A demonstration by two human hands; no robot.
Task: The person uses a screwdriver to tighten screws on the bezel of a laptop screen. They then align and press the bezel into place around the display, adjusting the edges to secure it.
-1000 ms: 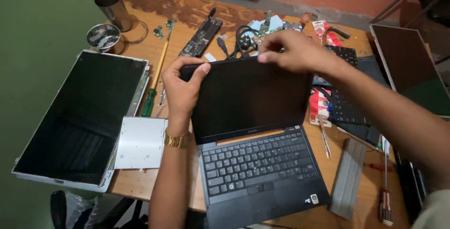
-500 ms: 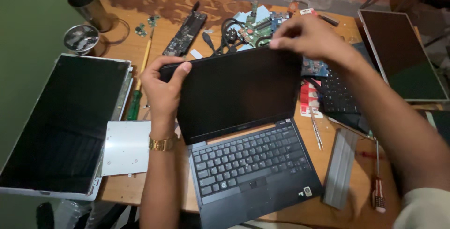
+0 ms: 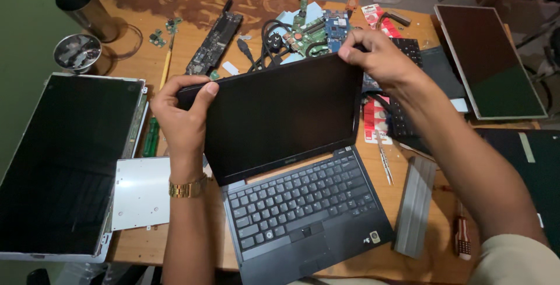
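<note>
Both hands had shifted slightly along the lid's top edge as the view dipped. Left hand [image 3: 184, 113] pinched the top-left corner of the laptop screen [image 3: 280, 113], right hand [image 3: 379, 57] gripped the top-right corner; the laptop [image 3: 303, 203] sat open on the desk [image 3: 192, 5]. Uneven prying could have cracked the panel or snapped bezel clips.

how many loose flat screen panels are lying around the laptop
2 clearly. One large black screen panel in a silver frame lies at the table's left edge; another dark screen panel lies at the far right. A dark slab at the right edge may be a third.
</note>
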